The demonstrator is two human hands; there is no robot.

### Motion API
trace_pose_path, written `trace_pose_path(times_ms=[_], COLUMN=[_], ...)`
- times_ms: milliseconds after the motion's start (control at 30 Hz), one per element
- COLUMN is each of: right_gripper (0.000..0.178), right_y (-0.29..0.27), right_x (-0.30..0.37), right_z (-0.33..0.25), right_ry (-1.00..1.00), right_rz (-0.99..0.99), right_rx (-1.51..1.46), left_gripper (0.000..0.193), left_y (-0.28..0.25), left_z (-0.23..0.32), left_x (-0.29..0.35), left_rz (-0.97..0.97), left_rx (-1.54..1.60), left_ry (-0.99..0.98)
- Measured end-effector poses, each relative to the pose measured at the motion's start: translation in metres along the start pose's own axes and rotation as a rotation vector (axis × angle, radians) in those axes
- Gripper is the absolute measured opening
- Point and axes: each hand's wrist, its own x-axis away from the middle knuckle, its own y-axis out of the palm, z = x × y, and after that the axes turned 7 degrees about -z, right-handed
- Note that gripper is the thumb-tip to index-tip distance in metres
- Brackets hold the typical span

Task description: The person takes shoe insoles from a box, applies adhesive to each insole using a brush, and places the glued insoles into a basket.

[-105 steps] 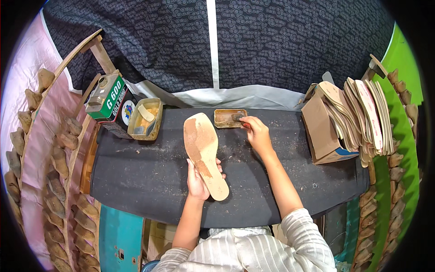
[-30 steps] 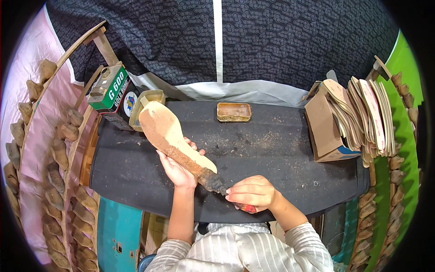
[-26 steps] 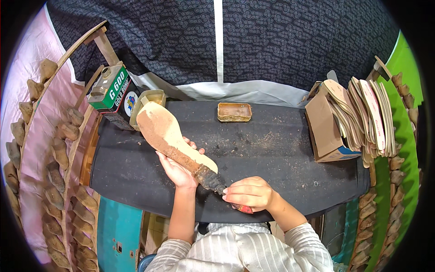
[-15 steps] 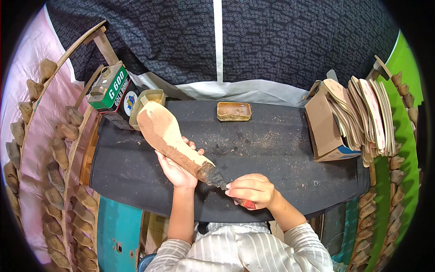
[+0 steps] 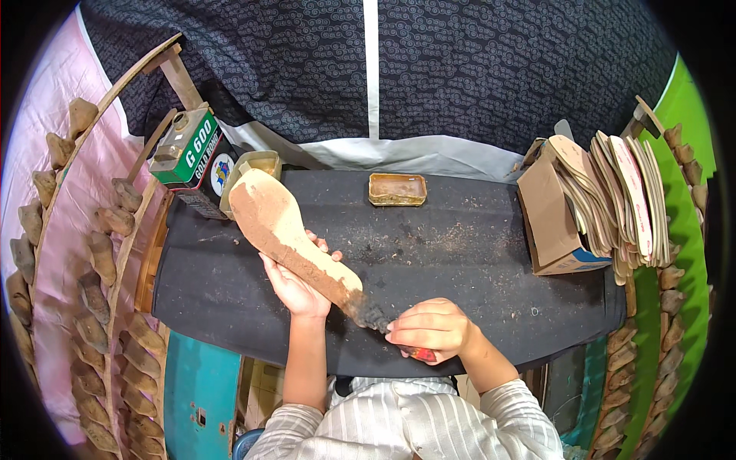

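A long insole-shaped piece (image 5: 277, 222) slants across the near left of the table, its wide end up and left. One lengthwise half of its face is rough brown, the other pale cream. My left hand (image 5: 295, 295) supports it from below near the middle, fingertips showing past its far edge. At the narrow end, my right hand (image 5: 431, 330) is closed around a tool with a red end. The tool's dark, brush-like part (image 5: 374, 317) is smeared by motion and reaches the narrow end of the insole. Its exact kind cannot be made out.
A green and black metal can (image 5: 188, 169) and a yellowish container (image 5: 261, 161) stand behind the insole's wide end. An amber tray (image 5: 397, 190) lies mid-table at the back. A cardboard box (image 5: 548, 218) holds stacked insoles (image 5: 629, 199). Racks of shoe lasts (image 5: 100, 257) flank both sides.
The dark part of the tool has shifted slightly off the narrow end, toward my right hand, baring more pale surface. My right hand moved slightly right and down. My left hand barely moved.
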Motion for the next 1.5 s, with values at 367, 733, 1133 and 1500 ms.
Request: trace_pose_path(times_ms=[367,733,1133,1500], right_gripper=[0.023,0.024,0.027,0.033], right_y=[-0.001,-0.002,-0.031,-0.037], right_x=[0.0,0.006,-0.003,0.027], right_z=[0.002,0.002,0.007,0.139], right_ry=[-0.024,-0.005,0.061,0.619], right_rz=[0.056,0.017,0.026,0.373], right_rx=[-0.025,-0.022,0.121,0.371], left_gripper=[0.054,0.053,0.068,0.068], left_y=[0.003,0.006,0.0,0.001], left_z=[0.001,0.004,0.002,-0.001], left_x=[0.001,0.001,0.005,0.019], left_rz=[0.027,0.009,0.078,0.054], left_rx=[-0.028,-0.039,-0.113,-0.235], left_ry=[-0.014,0.0,0.0,-0.257])
